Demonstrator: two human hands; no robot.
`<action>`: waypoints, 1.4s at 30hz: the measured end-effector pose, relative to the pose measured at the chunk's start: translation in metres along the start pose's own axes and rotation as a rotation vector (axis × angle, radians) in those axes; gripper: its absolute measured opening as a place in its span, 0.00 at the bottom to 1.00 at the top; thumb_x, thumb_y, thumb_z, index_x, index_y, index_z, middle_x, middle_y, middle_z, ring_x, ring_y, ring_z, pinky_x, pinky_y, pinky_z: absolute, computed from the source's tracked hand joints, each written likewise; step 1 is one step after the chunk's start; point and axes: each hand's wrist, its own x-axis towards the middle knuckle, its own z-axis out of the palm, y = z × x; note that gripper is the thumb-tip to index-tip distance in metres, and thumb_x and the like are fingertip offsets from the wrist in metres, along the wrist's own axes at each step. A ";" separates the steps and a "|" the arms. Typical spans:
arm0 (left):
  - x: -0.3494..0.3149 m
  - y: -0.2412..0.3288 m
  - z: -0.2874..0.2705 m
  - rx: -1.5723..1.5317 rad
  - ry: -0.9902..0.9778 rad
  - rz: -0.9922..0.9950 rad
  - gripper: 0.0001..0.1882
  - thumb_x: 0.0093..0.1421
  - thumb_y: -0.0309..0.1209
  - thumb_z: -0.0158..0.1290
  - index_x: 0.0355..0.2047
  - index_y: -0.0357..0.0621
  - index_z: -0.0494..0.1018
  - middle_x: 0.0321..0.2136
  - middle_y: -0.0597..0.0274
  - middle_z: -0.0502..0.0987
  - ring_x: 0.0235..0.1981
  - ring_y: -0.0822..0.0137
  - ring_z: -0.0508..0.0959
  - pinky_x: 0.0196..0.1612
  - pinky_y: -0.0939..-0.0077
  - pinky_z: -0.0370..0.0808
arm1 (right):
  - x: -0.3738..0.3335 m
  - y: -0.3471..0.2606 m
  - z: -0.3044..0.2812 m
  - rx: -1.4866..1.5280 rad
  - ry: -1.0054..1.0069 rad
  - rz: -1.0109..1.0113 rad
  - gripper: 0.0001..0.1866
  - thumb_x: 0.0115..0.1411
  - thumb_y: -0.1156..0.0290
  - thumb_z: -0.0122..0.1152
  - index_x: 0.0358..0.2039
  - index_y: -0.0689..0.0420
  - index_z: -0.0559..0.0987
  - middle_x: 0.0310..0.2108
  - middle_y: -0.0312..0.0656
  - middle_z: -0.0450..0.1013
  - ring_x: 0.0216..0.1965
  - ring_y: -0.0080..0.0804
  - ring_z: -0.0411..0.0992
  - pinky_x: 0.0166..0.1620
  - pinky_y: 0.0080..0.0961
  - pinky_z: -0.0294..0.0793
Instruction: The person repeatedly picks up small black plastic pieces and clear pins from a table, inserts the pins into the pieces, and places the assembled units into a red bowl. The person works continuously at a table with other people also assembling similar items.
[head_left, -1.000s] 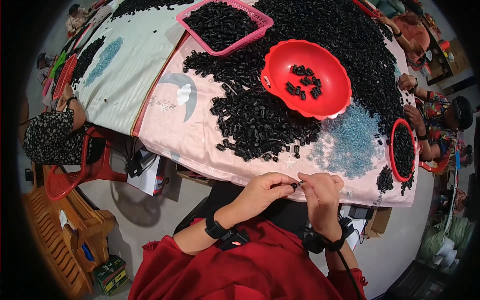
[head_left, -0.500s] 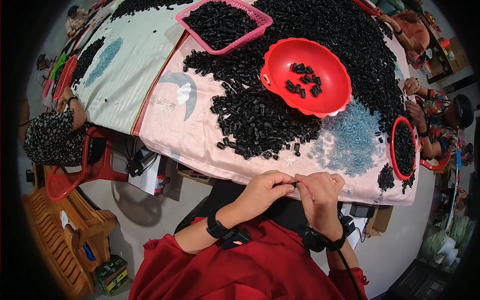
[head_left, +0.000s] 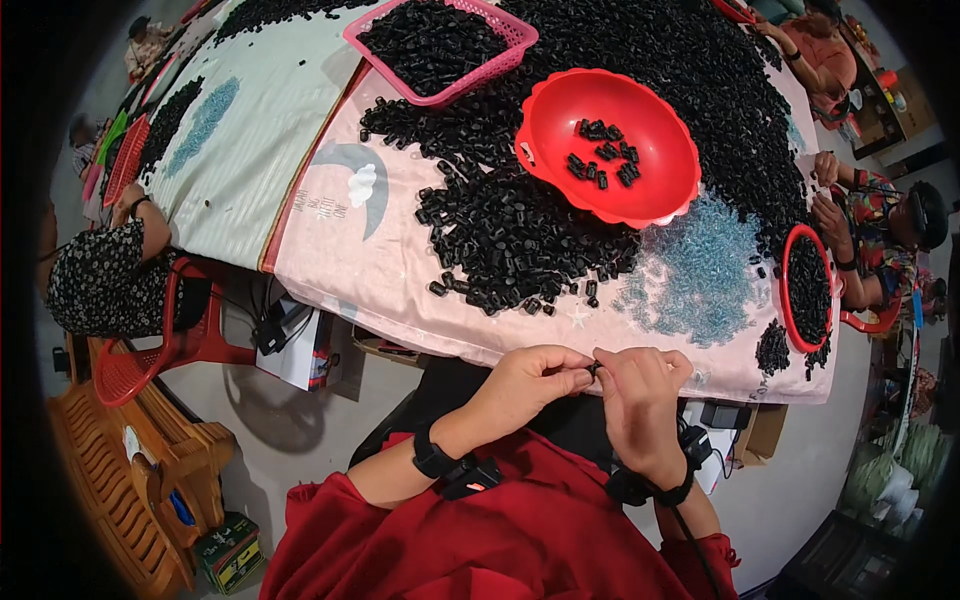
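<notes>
My left hand (head_left: 530, 385) and my right hand (head_left: 643, 400) meet fingertip to fingertip just off the table's near edge. Between their pinched thumbs and fingers is a small black cylindrical piece (head_left: 594, 370), mostly hidden. Beyond them on the pink cloth lies a pile of small black cylindrical pieces (head_left: 515, 240). To its right spreads a heap of tiny clear bluish pieces (head_left: 705, 280). A red scalloped bowl (head_left: 655, 130) rests behind these, with several black pieces in its middle.
A pink basket (head_left: 440, 98) full of black pieces stands at the back. On the right, a red-rimmed basket (head_left: 788, 300) leans beside small black heaps. Other people's hands (head_left: 830, 215) work at the right edge. A red chair (head_left: 150, 350) and wooden bench (head_left: 110, 470) stand left.
The view has shifted slightly, so the table's things sit a little higher and further left. My hands keep their pinch on the small black piece.
</notes>
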 end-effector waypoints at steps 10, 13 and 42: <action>0.000 0.007 0.001 -0.166 -0.054 -0.076 0.15 0.73 0.32 0.58 0.52 0.32 0.80 0.42 0.63 0.84 0.42 0.76 0.80 0.49 0.78 0.78 | -0.001 -0.008 -0.004 -0.100 -0.046 -0.050 0.23 0.54 0.69 0.73 0.50 0.59 0.81 0.40 0.39 0.76 0.45 0.38 0.74 0.58 0.48 0.57; 0.000 0.004 0.004 -0.223 -0.043 -0.063 0.13 0.73 0.31 0.59 0.50 0.34 0.81 0.41 0.64 0.84 0.41 0.76 0.81 0.48 0.78 0.79 | -0.003 -0.006 -0.002 -0.133 -0.044 -0.073 0.22 0.54 0.68 0.73 0.49 0.58 0.81 0.39 0.39 0.76 0.43 0.37 0.73 0.58 0.48 0.57; 0.002 -0.006 -0.005 -0.209 -0.181 -0.184 0.16 0.76 0.39 0.56 0.38 0.38 0.81 0.32 0.67 0.80 0.33 0.77 0.77 0.40 0.79 0.78 | -0.011 0.003 0.015 -0.047 0.071 -0.274 0.13 0.47 0.65 0.76 0.25 0.50 0.76 0.27 0.34 0.68 0.31 0.35 0.69 0.49 0.43 0.59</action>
